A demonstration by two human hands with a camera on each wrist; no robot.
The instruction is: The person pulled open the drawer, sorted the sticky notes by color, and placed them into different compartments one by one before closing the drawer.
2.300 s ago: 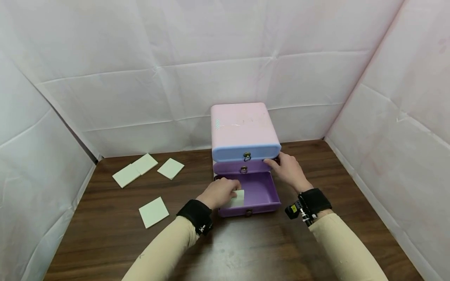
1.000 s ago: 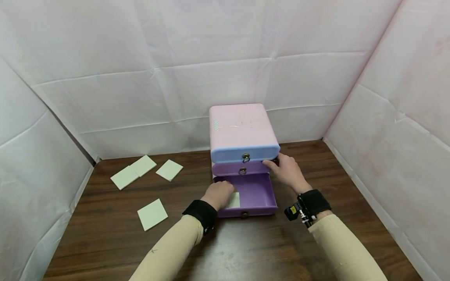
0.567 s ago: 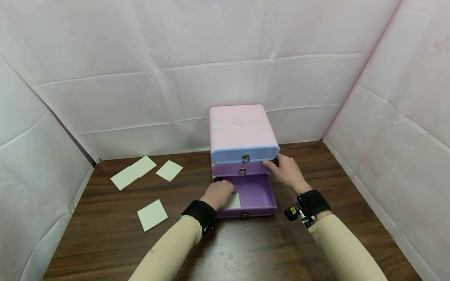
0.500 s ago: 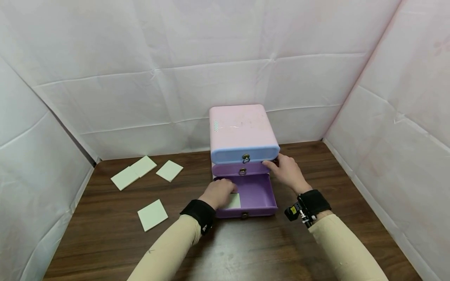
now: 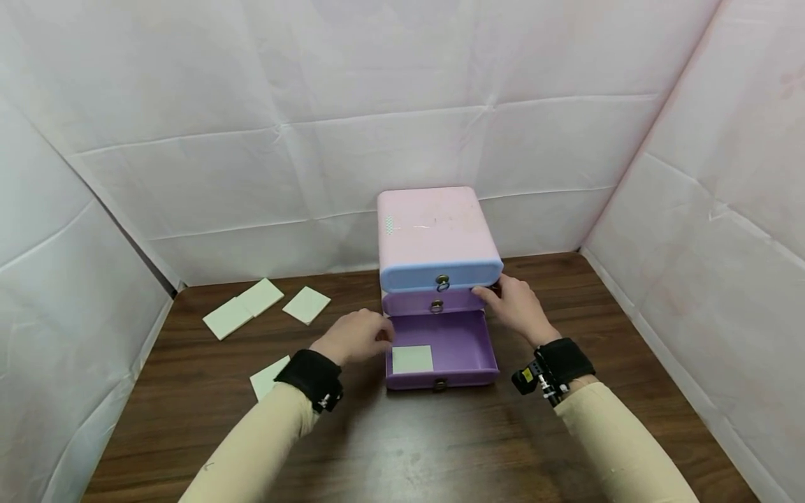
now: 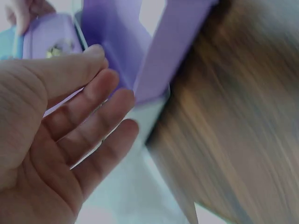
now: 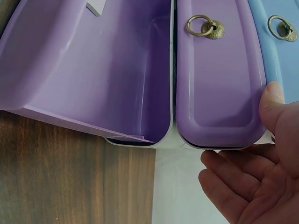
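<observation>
Head view: a small three-drawer plastic cabinet (image 5: 437, 234) stands on the dark wood table (image 5: 409, 447) at 12 o'clock from the person, against the white sheet backdrop (image 5: 314, 140). Pink top, blue top drawer (image 5: 440, 274) shut, purple middle drawer (image 5: 434, 302) shut, purple bottom drawer (image 5: 453, 349) pulled out toward 6 o'clock. Each drawer front carries a brass ring pull.

A pale green square card (image 5: 411, 359) lies flat on the floor of the bottom drawer, in its near-left corner, touched by neither hand.

Left hand (image 5: 355, 337): just outside the left wall of the open drawer, at 9 o'clock from the card. Left wrist view shows the fingers (image 6: 100, 114) straight and relaxed, loosely side by side, holding nothing; the drawer corner lies just beyond the fingertips. Contact with the drawer wall: cannot tell, frame blurred.

Right hand (image 5: 518, 307): at 3 o'clock of the cabinet, resting against its right side at the level of the middle drawer. Right wrist view shows the thumb (image 7: 275, 107) on the right end of the middle drawer front, fingers extended under and beside the casing, nothing pinched.

Four more pale green cards lie on the table at 9 to 10 o'clock of the cabinet: two overlapping cards (image 5: 242, 307), a single card (image 5: 306, 304), and one card (image 5: 269, 377) partly hidden behind the left wrist
</observation>
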